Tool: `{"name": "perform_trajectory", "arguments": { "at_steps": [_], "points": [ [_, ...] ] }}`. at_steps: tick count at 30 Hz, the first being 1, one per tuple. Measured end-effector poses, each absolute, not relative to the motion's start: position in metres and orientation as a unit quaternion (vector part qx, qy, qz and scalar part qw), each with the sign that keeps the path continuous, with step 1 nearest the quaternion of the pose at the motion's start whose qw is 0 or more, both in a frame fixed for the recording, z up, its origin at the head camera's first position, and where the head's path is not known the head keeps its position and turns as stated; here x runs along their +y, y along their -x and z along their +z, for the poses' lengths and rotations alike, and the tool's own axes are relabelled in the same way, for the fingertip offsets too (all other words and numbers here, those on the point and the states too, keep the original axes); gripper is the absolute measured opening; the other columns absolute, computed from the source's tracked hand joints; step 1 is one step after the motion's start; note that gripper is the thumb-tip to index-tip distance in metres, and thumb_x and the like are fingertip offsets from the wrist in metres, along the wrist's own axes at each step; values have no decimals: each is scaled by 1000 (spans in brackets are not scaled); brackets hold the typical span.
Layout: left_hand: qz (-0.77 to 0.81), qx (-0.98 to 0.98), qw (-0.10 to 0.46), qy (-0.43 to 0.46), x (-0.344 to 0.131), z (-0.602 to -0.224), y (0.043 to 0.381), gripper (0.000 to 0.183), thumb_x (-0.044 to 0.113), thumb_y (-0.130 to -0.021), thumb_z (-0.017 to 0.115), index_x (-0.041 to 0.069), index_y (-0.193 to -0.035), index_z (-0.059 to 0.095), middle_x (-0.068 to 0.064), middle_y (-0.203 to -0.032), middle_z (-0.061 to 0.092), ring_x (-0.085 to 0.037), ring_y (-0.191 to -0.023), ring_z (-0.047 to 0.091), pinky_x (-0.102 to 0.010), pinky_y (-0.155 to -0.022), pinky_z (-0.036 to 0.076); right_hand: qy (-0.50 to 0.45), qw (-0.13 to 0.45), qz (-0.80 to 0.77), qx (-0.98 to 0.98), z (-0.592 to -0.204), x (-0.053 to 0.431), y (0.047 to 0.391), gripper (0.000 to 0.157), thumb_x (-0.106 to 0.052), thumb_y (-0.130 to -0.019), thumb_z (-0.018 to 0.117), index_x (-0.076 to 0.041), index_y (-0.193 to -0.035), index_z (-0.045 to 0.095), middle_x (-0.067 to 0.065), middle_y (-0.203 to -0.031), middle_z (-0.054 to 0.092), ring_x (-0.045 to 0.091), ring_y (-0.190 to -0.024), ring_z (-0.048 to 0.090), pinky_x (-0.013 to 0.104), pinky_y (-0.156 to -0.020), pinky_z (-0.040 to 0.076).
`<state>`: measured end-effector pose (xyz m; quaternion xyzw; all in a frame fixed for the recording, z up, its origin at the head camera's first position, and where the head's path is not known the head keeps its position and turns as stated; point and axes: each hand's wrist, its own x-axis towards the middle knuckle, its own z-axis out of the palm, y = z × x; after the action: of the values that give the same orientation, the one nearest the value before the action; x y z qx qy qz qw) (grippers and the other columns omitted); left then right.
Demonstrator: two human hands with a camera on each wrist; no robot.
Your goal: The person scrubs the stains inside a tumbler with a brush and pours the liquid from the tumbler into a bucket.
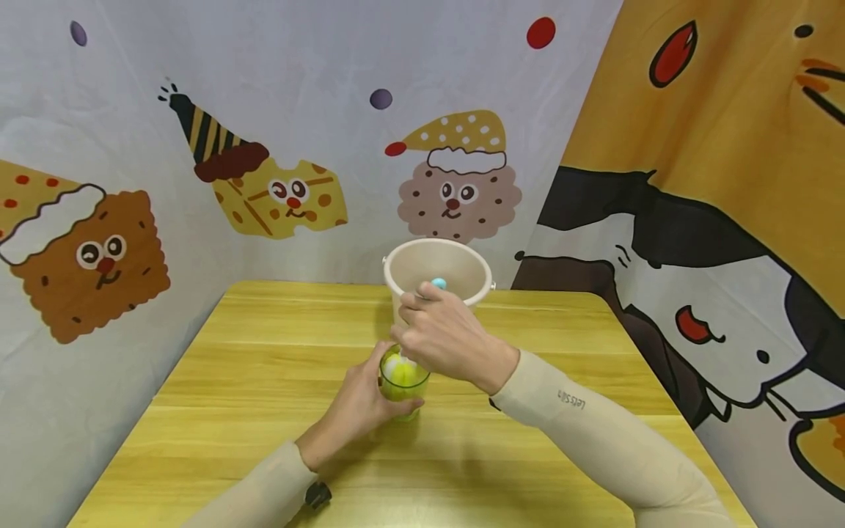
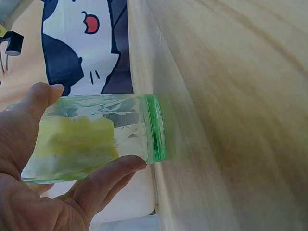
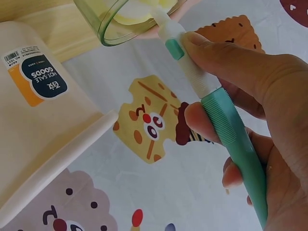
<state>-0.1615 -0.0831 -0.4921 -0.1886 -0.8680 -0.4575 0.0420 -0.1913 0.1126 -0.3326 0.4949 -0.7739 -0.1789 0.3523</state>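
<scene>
My left hand (image 1: 363,400) grips a clear green-tinted drinking glass (image 2: 91,103), thumb on one side and fingers round the other. The glass stands close over the table, its mouth facing up. My right hand (image 1: 452,339) is above it, holding the handle (image 3: 238,139) of a cup-cleaning brush, green with a white neck. The brush's yellow and white sponge head (image 1: 400,369) is down inside the glass. From the head view, most of the handle is hidden behind the right hand, and only its light blue end (image 1: 439,283) shows.
A cream bucket (image 1: 422,260) with side handle knobs stands just beyond the glass, close to the right hand; a sticker (image 3: 36,79) is on its side. The wooden table (image 1: 277,352) meets cartoon-printed cloth (image 1: 297,59) at the back and right.
</scene>
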Motion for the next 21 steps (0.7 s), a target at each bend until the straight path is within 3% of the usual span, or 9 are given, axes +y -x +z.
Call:
{"name": "perform_trajectory", "arguments": {
  "at_steps": [9,21],
  "points": [
    [-460,-863,50,203,-83,-494,163,97,30,-84,109,21,-160,51,-7,-137,83,-23,-121,85,-30,-99,70,-489,346,-192,-777,-331,113,193,8,-30,-90,90,-30,-84,84,-5,-87,84,17,-95,67,36,-97,45],
    [-471,-859,44,194,-83,-495,163,94,29,-83,110,21,-158,54,-7,-136,83,-21,-119,84,-22,-95,67,-477,339,-209,-784,-332,115,197,11,-36,-90,90,-29,-85,83,-5,-88,84,19,-96,67,38,-98,46]
  ]
}}
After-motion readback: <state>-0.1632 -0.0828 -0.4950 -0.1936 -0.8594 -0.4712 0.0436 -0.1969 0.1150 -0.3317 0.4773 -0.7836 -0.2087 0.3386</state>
